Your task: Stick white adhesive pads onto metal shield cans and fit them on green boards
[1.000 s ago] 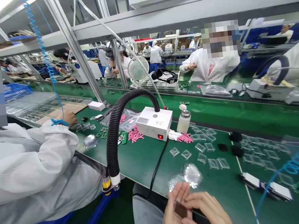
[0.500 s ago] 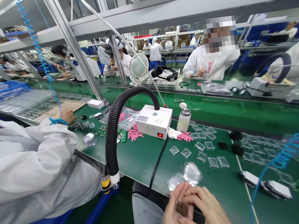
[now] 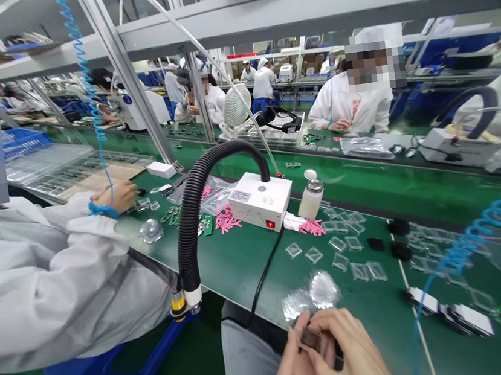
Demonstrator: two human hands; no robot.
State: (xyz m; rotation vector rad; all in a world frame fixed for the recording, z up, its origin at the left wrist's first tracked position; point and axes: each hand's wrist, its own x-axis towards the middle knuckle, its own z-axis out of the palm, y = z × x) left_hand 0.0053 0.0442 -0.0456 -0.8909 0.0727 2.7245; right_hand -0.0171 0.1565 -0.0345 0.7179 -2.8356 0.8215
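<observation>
Low in the view, near the table's front edge, my left hand (image 3: 292, 362) is closed around a small dark rectangular piece with a clear edge (image 3: 310, 339). Fingers of my right hand (image 3: 354, 345) pinch the same piece from the other side. Its exact kind is too small to make out, and my fingers cover part of it. Just beyond my fingertips lie a crumpled clear film (image 3: 296, 305) and a round shiny clear bundle (image 3: 324, 289). Several clear plastic frames (image 3: 339, 262) are scattered farther off on the green tabletop (image 3: 242, 267).
A white box (image 3: 261, 201) with a black hose (image 3: 187, 232) stands mid-table. Beside it are a pump bottle (image 3: 311, 198) and pink strips (image 3: 312, 227). A coiled blue cord (image 3: 481, 244) hangs at right. A co-worker's sleeve (image 3: 50, 267) occupies the left.
Both hands have shifted slightly, and the dark piece is turned so more of it shows between my fingers. The co-worker's hand at left has moved a little to the right. The view has shifted slightly.
</observation>
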